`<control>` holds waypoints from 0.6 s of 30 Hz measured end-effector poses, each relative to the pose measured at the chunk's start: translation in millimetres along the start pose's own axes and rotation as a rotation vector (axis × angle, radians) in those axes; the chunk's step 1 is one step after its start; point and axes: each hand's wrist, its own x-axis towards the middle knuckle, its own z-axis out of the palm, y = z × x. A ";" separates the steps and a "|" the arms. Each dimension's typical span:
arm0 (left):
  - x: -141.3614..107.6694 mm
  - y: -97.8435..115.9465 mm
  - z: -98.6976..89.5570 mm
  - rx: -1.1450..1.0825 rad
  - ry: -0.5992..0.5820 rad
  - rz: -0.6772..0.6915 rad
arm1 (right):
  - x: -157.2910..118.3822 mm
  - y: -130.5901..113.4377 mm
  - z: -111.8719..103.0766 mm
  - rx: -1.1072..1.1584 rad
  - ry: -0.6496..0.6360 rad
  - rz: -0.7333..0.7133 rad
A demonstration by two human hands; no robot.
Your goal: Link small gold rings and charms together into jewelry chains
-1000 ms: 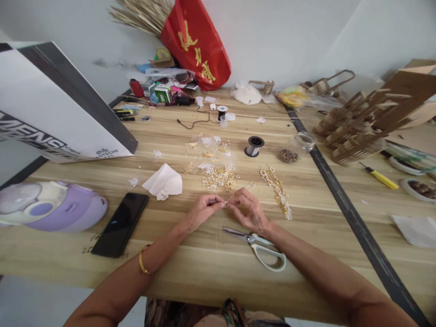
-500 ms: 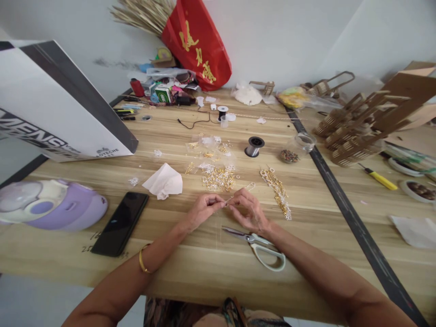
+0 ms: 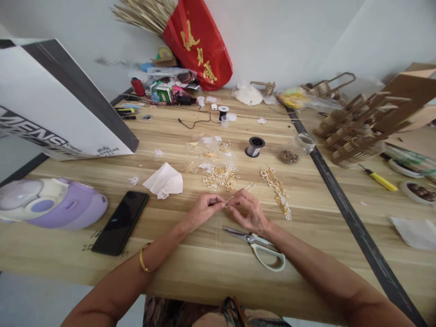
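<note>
Fingertips of my left hand (image 3: 206,210) and my right hand (image 3: 248,211) meet over the table, pinching a thin beaded chain (image 3: 229,200) between them. A pale loop (image 3: 251,186) sticks out beyond my right fingers and looks like part of it. Fine detail at the fingertips is too small to make out. Just beyond the hands lies a pile of gold and silver beads (image 3: 220,178). Scissors (image 3: 262,247) with pale handles rest below my right wrist, blades partly apart. To the right lies a bunch of gold and silver chains (image 3: 276,193).
Left of the hands are a crumpled tissue (image 3: 164,181), a black phone (image 3: 120,222) and a purple-and-white container (image 3: 64,204). Beyond the beads stand a wire spool (image 3: 255,147) and a tipped jar (image 3: 304,143). A large box (image 3: 61,104) stands at left, small woven baskets (image 3: 344,127) at right.
Both hands stay at the same spot, still pinching the chain, with only a very slight shift of the fingertips. The view has moved a little.
</note>
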 end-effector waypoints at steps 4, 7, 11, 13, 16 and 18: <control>-0.2 -1.0 0.4 0.018 -0.002 0.001 | 0.5 0.5 0.4 -0.002 -0.002 0.002; -0.2 -1.3 0.1 0.026 -0.013 0.004 | 1.0 0.5 0.3 0.000 -0.006 0.004; 0.0 -2.6 -0.5 0.047 -0.018 0.007 | 1.5 -0.2 -0.2 0.003 -0.009 0.009; 0.1 -3.8 -0.7 0.056 -0.022 0.014 | 1.7 -0.4 -0.3 0.003 -0.008 0.013; 0.2 -5.7 -1.0 0.067 -0.021 0.026 | 1.7 -0.4 -0.1 -0.001 -0.009 0.019; 0.2 -6.5 -1.2 0.078 -0.018 0.032 | 1.8 -0.4 0.0 -0.003 -0.011 0.020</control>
